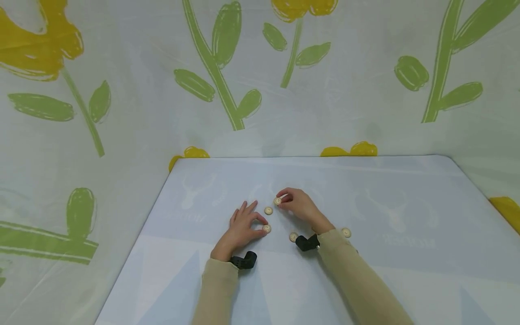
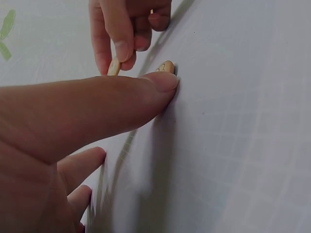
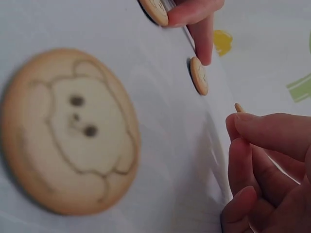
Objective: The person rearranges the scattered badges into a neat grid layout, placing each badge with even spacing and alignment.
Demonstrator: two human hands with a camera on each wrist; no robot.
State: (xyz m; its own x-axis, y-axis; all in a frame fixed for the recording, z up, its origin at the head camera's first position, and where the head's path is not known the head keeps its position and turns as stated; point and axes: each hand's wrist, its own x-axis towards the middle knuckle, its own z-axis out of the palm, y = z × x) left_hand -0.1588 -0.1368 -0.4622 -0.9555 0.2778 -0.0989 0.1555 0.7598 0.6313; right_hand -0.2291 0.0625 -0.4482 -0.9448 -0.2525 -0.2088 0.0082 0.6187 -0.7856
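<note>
My right hand (image 1: 301,205) pinches a small round wooden disc (image 1: 277,201) between thumb and fingertips, raised on edge above the table. In the right wrist view only a thin edge of that disc (image 3: 239,108) shows past the thumb. Thumb and index finger of my left hand (image 1: 240,229) hold the rim of another disc (image 1: 266,229) lying on the table, the other fingers spread out. From the left wrist, the thumb (image 2: 126,99) hides much of that disc (image 2: 166,66). Between the hands lies a third disc (image 1: 268,210).
Below my right wrist lies a disc (image 1: 293,237) with a line-drawn animal face, large in the right wrist view. One more disc (image 1: 345,232) lies right of the right forearm. The table (image 1: 365,180) has a pale patterned cover; flower-printed cloth (image 1: 142,90) hangs behind it.
</note>
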